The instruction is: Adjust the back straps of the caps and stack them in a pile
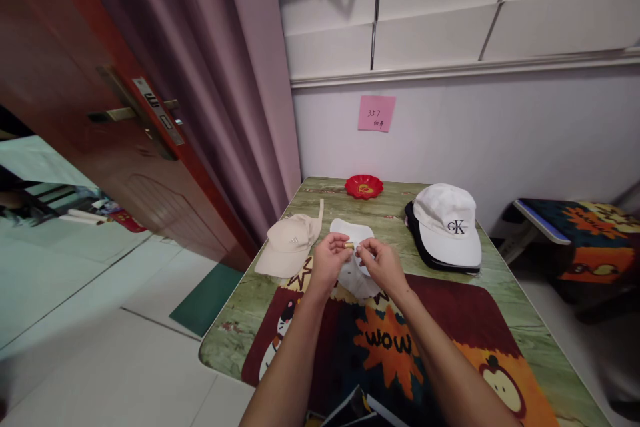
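Observation:
A white cap lies in front of me on the table, its brim pointing away. Over it my left hand pinches a small gold-coloured piece that looks like a strap buckle. Close on its right, my right hand has thumb and fingertips pressed together; what lies between them is too small to make out. Both hands partly cover the cap. To the left rests a beige cap, its loose strap sticking up.
At the right, a white cap with "CK" lettering is stacked on a black cap. A red scalloped dish stands at the back near the wall. A patterned mat covers the table's front. An open door is left.

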The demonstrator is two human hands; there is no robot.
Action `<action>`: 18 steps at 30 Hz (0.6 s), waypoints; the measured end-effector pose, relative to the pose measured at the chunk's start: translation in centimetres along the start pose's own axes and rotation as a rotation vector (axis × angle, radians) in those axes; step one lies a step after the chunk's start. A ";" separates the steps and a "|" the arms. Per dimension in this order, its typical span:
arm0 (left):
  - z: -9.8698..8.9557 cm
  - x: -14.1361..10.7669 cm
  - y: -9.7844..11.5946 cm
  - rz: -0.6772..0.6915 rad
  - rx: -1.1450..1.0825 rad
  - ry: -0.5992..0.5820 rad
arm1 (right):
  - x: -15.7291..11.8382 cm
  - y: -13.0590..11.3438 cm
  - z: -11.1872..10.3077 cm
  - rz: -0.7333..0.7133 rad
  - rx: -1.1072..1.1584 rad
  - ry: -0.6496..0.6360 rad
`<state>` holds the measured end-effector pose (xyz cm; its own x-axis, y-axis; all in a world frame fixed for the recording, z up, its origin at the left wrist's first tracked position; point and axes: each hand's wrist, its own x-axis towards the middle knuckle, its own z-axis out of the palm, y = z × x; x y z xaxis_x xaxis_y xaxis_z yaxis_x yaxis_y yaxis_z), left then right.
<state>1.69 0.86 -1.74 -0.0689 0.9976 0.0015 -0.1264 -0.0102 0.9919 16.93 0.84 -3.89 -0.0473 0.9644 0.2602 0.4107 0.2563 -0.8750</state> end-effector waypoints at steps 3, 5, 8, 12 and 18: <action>-0.2 -0.2 0.0 -0.123 -0.120 0.015 | 0.0 0.2 0.1 0.024 0.022 -0.035; -0.3 -0.3 0.0 -0.171 -0.154 0.017 | 0.1 0.5 0.2 0.043 0.058 -0.069; -0.5 -0.4 -0.1 -0.188 -0.179 0.031 | 0.2 0.9 0.4 0.072 0.122 -0.113; -0.4 -0.3 -0.3 -0.161 -0.196 0.078 | 0.3 1.2 0.6 0.081 0.154 -0.121; -0.7 -0.4 -0.2 -0.258 -0.297 0.029 | 0.1 0.6 0.1 0.017 0.023 -0.117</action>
<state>1.03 0.41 -2.08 -0.0250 0.9678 -0.2506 -0.4240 0.2167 0.8794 17.09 1.05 -4.41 -0.1473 0.9693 0.1969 0.3914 0.2400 -0.8884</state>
